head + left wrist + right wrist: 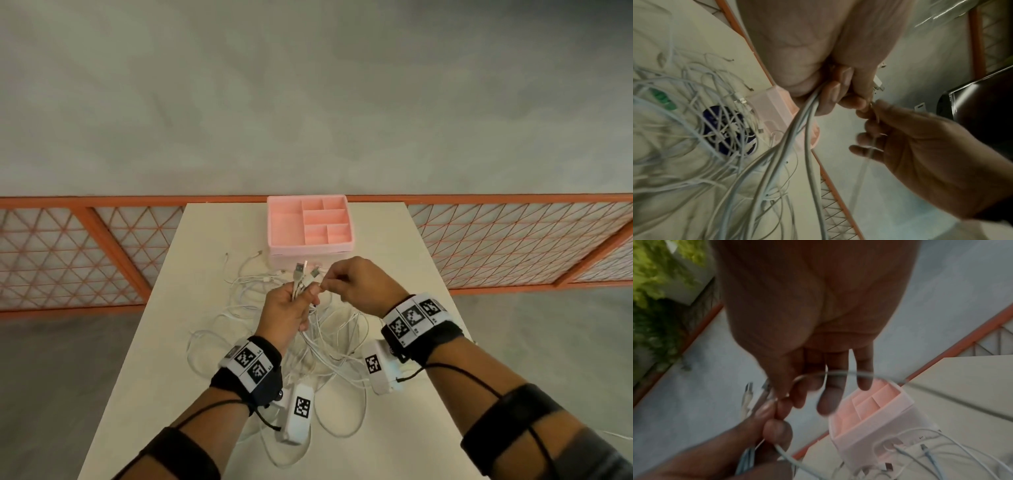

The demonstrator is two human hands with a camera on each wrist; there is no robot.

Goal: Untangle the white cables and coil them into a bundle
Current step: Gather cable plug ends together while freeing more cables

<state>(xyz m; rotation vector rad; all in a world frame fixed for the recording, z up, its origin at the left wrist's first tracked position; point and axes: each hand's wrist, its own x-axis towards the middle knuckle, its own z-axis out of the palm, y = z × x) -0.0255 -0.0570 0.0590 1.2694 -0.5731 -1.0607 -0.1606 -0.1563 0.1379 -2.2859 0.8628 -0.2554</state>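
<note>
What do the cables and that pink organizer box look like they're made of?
Cables: thin white cords with a smooth rubbery or plastic jacket, judging by their soft loops; silvery, probably metal plugs above the left hand. Organizer box: looks like rigid matte pink plastic, with thin straight moulded dividers.

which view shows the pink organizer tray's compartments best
The head view: the pink organizer tray lies unobstructed, all compartments visible from above. The right wrist view shows it tilted and blurred, a cable crossing it; the left wrist view shows only a side wall, behind cables.
</note>
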